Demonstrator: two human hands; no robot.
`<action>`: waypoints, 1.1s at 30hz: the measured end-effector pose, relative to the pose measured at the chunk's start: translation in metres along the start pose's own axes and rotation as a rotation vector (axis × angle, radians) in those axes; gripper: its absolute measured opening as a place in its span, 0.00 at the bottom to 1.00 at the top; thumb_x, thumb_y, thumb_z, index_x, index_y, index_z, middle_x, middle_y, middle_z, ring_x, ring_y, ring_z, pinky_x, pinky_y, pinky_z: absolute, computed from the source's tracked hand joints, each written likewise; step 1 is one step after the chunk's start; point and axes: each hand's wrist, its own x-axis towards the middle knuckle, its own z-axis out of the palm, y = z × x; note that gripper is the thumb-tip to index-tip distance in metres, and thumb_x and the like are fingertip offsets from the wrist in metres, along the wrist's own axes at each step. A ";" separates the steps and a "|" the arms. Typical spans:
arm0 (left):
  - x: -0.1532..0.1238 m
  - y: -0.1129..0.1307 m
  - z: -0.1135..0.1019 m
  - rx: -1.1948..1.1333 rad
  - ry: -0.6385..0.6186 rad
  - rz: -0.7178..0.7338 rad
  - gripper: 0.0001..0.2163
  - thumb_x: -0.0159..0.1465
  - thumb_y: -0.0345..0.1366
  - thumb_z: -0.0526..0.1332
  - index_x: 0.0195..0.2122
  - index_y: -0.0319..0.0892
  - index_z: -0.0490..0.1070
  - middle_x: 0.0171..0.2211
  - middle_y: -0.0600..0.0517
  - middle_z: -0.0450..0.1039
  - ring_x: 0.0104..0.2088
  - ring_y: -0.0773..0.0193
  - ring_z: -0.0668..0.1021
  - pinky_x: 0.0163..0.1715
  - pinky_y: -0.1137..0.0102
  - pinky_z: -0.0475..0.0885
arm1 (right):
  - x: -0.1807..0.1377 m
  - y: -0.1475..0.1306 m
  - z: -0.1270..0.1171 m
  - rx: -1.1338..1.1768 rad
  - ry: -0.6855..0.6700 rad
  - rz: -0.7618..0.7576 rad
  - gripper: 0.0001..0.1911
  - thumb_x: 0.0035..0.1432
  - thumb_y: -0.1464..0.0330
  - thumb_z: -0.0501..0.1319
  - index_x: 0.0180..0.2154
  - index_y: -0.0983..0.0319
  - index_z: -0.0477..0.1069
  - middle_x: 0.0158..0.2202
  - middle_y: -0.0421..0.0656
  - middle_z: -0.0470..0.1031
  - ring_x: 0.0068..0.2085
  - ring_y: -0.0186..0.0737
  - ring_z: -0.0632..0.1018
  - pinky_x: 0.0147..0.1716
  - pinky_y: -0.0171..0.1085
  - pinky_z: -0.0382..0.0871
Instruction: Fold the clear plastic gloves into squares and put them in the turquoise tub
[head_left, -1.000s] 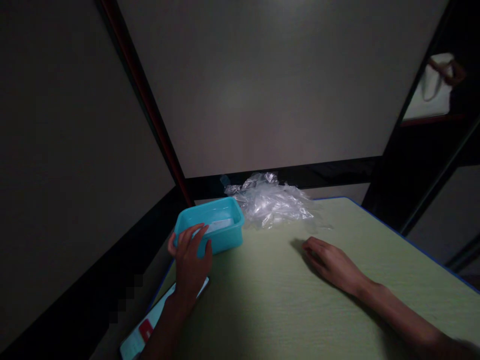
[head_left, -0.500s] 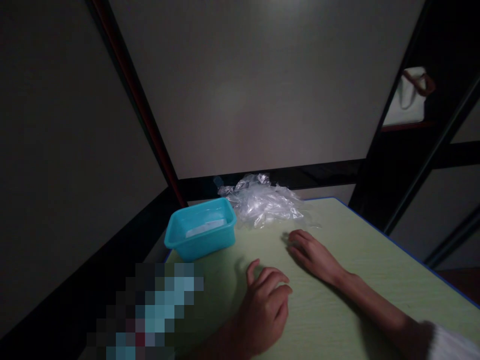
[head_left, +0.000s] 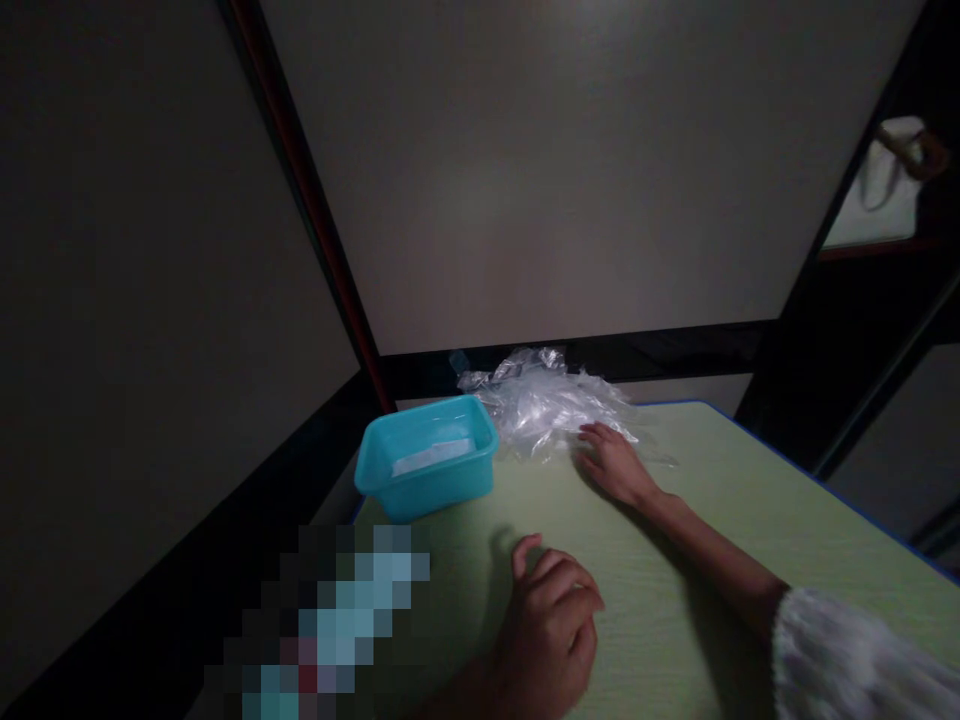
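My right hand (head_left: 615, 464) lies stretched out on the light green table (head_left: 712, 520), fingertips touching the near edge of a crumpled heap of clear plastic bags (head_left: 544, 405). My left hand (head_left: 551, 625) rests low on the table with fingers loosely curled and nothing visible in it. A turquoise plastic tub (head_left: 427, 462) with something pale and flat inside stands at the table's far left corner, apart from both hands.
The table has a blue edge and stands against grey panels with a dark frame and a red post. A blurred-out patch (head_left: 330, 620) covers something at the table's left edge. A white bag (head_left: 892, 165) hangs at upper right.
My left hand left the tub's rim and came back to the near table. My right hand slid forward up to the plastic bags.
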 end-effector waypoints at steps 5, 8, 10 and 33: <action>0.001 0.000 -0.001 -0.022 -0.017 -0.003 0.10 0.53 0.19 0.51 0.27 0.41 0.66 0.26 0.55 0.71 0.32 0.67 0.72 0.50 0.62 0.54 | -0.002 0.003 -0.006 0.062 0.040 -0.036 0.15 0.61 0.65 0.56 0.49 0.62 0.65 0.49 0.46 0.68 0.44 0.42 0.73 0.41 0.46 0.70; 0.001 0.000 0.000 -0.025 -0.026 -0.009 0.10 0.54 0.19 0.51 0.27 0.41 0.66 0.26 0.55 0.71 0.32 0.67 0.72 0.50 0.62 0.54 | -0.003 0.002 -0.007 0.101 0.055 -0.048 0.15 0.61 0.64 0.56 0.49 0.62 0.65 0.49 0.46 0.68 0.45 0.42 0.73 0.42 0.47 0.69; 0.000 -0.001 0.000 -0.027 -0.026 -0.004 0.11 0.54 0.19 0.51 0.27 0.41 0.66 0.26 0.55 0.71 0.32 0.67 0.72 0.50 0.61 0.55 | -0.002 0.000 -0.005 0.126 0.061 -0.050 0.13 0.60 0.66 0.57 0.46 0.62 0.67 0.51 0.47 0.67 0.48 0.45 0.71 0.46 0.49 0.66; 0.002 -0.006 0.005 -0.301 0.020 -0.201 0.10 0.51 0.20 0.53 0.25 0.41 0.70 0.25 0.51 0.72 0.30 0.63 0.73 0.35 0.67 0.66 | 0.042 -0.040 -0.055 0.354 0.254 -0.165 0.31 0.55 0.67 0.52 0.60 0.62 0.51 0.62 0.49 0.54 0.62 0.46 0.55 0.58 0.51 0.52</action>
